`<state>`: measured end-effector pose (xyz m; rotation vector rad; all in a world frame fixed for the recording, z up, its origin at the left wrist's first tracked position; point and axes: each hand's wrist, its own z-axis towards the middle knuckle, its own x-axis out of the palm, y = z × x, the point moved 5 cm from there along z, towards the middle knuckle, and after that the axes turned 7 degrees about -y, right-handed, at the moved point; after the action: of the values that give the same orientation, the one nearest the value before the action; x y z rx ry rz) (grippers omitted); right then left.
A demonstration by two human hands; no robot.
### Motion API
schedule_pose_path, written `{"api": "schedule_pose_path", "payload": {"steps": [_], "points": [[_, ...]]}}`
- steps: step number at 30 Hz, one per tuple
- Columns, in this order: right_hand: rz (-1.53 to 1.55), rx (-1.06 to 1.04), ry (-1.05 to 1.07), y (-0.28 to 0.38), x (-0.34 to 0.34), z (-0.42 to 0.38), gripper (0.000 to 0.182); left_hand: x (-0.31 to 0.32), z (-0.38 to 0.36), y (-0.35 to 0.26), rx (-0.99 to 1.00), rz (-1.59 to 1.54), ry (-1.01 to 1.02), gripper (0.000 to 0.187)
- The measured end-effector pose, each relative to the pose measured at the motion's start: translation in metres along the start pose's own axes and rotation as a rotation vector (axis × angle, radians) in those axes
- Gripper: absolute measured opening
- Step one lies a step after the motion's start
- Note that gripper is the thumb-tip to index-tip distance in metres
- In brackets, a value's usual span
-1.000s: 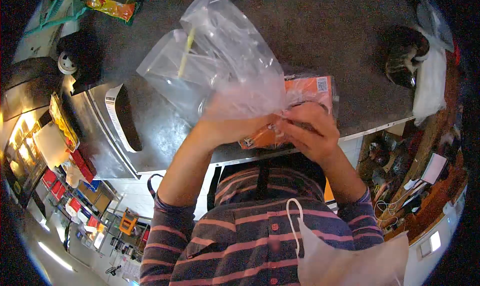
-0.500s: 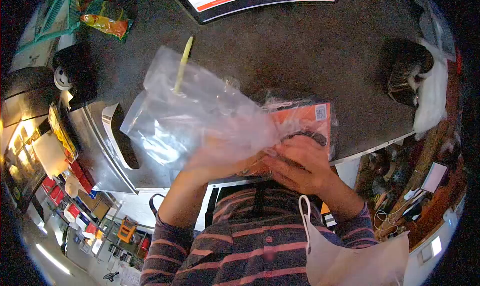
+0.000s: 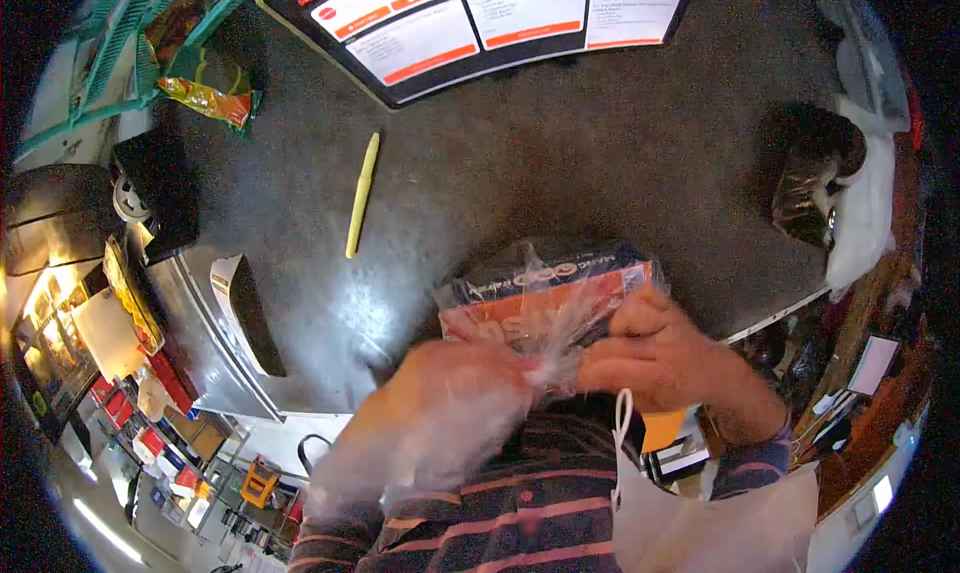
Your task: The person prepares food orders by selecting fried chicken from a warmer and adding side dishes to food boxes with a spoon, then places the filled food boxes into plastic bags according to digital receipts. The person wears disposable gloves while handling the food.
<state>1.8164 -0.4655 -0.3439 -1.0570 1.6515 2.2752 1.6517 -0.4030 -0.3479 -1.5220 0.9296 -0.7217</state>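
Two hands were held close together at the near edge of the dark surface (image 3: 560,133), both closed on the same things. The right hand (image 3: 665,358) was clamped on the lower right corner of an orange and black boxed package (image 3: 545,293), which was wrapped in clear film and tilted up just above the surface edge. The left hand (image 3: 455,373) was gripped around a crumpled clear plastic bag (image 3: 420,433) (blurred, so its folds could not be made out), which was draped down over the wrist and met the package at its lower edge. A yellow pen (image 3: 362,195) was seen lying well apart on the surface, and a board with orange and white panels (image 3: 470,23) was propped at the far side
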Motion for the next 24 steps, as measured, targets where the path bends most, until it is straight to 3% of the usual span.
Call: {"api": "schedule_pose_path", "payload": {"steps": [1,4,8,11,12,14,15,18,20,24], "points": [[-0.117,-0.023,-0.036,-0.006,-0.001,0.0,0.024,0.001,-0.003,-0.001,0.005,-0.009,-0.006,0.027],[-0.287,-0.009,-0.132,-0.014,0.013,0.013,0.03,0.011,-0.008,-0.008,0.36,0.582,0.073,0.034],[0.105,0.124,-0.003,-0.022,0.007,0.028,0.016,-0.017,-0.018,-0.009,0.347,0.575,0.076,0.034],[0.208,0.103,-0.379,-0.051,-0.025,0.036,0.011,-0.099,-0.069,0.017,-0.221,1.028,-0.579,0.045],[-0.039,0.11,-0.513,-0.074,-0.028,0.039,0.016,-0.131,-0.075,0.021,-0.151,1.041,-0.784,0.042],[-0.35,0.285,-0.524,-0.105,-0.03,0.054,0.033,-0.192,-0.109,0.038,-0.232,1.252,-1.006,0.039],[-0.424,0.358,-0.495,-0.117,-0.029,0.058,0.04,-0.221,-0.135,0.058,-0.323,1.316,-1.056,0.04],[-0.538,0.414,-0.541,-0.127,-0.03,0.069,0.046,-0.263,-0.191,0.114,-0.563,1.009,-1.06,0.041],[-0.551,0.414,-0.611,-0.133,-0.03,0.071,0.046,-0.255,-0.19,0.12,-0.493,1.082,-0.945,0.042],[-0.593,0.447,-0.591,-0.137,-0.026,0.072,0.055,-0.25,-0.202,0.126,-0.517,1.124,-1.033,0.043]]}}
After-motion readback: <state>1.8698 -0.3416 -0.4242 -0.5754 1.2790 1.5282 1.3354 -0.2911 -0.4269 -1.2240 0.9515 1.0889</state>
